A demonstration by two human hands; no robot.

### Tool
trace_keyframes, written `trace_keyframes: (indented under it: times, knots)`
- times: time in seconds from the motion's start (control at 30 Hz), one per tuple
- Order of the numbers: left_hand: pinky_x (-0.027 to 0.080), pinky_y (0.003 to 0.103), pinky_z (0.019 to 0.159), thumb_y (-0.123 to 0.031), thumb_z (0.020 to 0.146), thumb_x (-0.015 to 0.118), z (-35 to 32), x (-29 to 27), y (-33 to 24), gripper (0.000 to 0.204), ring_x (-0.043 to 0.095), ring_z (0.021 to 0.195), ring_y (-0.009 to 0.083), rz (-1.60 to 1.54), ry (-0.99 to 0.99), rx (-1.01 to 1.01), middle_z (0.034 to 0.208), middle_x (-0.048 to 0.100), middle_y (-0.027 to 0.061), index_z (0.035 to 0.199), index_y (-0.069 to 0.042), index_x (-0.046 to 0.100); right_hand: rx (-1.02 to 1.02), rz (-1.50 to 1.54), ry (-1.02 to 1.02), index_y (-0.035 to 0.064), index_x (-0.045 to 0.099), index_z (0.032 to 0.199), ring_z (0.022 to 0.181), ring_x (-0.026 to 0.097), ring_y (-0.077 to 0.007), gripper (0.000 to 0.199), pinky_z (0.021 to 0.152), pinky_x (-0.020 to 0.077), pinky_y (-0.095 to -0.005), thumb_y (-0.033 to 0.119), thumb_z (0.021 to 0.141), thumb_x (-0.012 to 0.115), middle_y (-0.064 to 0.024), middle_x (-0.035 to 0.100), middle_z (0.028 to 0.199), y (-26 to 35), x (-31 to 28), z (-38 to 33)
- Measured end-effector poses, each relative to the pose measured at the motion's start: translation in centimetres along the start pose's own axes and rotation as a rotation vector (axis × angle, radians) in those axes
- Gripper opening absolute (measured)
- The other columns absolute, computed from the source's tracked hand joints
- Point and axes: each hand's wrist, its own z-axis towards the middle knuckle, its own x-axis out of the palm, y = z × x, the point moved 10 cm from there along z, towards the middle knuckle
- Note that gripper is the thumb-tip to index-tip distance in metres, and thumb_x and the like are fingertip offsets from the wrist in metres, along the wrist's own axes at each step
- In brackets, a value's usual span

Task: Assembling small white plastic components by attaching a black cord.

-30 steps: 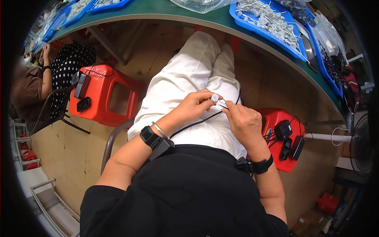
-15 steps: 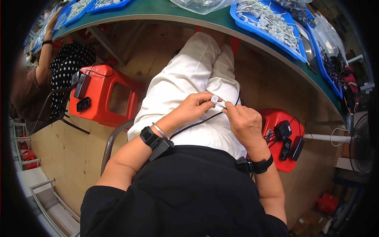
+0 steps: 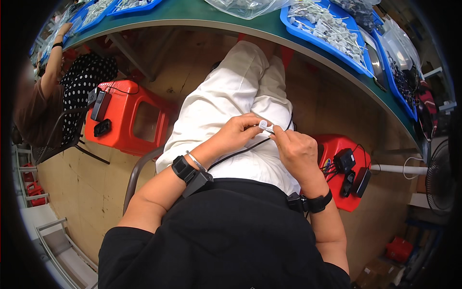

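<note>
Both grips closed: our left hand (image 3: pixel 237 131) and right hand (image 3: pixel 296 150) pinch one small white part (image 3: pixel 265 126) between the fingertips, held over our lap in white trousers (image 3: pixel 231 96). Black cable (image 3: pixel 240 151) runs under the left wrist. Red stool (image 3: pixel 126 120) sits left, blue tray (image 3: pixel 332 29) on the green surface (image 3: pixel 202 12).

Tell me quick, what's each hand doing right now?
Left hand: closed, pinching the small white part.
Right hand: closed, fingertips on the same part.
</note>
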Motion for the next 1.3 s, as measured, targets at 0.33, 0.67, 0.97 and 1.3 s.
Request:
trace_keyframes:
  times: [0.33, 0.67, 0.97, 1.3]
  knots:
    - [0.048, 0.023, 0.069, -0.016, 0.101, 0.058, -0.1, 0.0, 0.1, 0.025, 0.053, 0.077, 0.0075, -0.086, 0.005, -0.041, 0.098, 0.061, -0.0002, 0.119, -0.003, 0.07, 0.053, 0.096, -0.002, 0.0034, 0.068, 0.103, 0.057, 0.06, -0.0221, 0.022, 0.052, 0.0462, -0.0343, 0.016, 0.086, 0.073, -0.0067, 0.06, 0.068, 0.0, -0.4, 0.1]
    - [0.049, 0.024, 0.076, -0.022, 0.1, 0.062, 0.2, -0.5, -0.4, 0.027, 0.058, 0.085, 0.009, -0.049, -0.039, -0.048, 0.101, 0.061, 0.0012, 0.117, -0.003, 0.071, 0.237, 0.362, -0.176, 0.0035, 0.069, 0.108, 0.058, 0.064, -0.0268, 0.021, 0.052, 0.0495, -0.0341, 0.017, 0.091, 0.07, -0.0119, 0.067, 0.073, -3.3, -1.5, -0.3]
    - [0.049, 0.023, 0.071, -0.015, 0.098, 0.063, 1.0, -1.1, -3.0, 0.026, 0.058, 0.076, 0.0079, -0.053, -0.043, 0.025, 0.095, 0.063, 0.0019, 0.12, -0.003, 0.07, 0.584, 0.709, -0.182, 0.0024, 0.068, 0.113, 0.052, 0.057, -0.0129, 0.019, 0.052, 0.0454, -0.0291, 0.012, 0.098, 0.06, -0.0074, 0.057, 0.059, -7.0, 0.3, -2.3]
    - [0.049, 0.021, 0.066, -0.012, 0.099, 0.062, 7.1, -6.3, -22.0, 0.024, 0.06, 0.074, 0.0066, 0.228, -0.122, 0.466, 0.09, 0.069, 0.0014, 0.12, -0.002, 0.069, 0.672, 0.867, -0.155, -0.0005, 0.067, 0.11, 0.054, 0.055, -0.0104, 0.02, 0.053, 0.044, -0.0274, 0.014, 0.099, 0.058, -0.0053, 0.057, 0.06, -7.9, 0.5, -3.1]
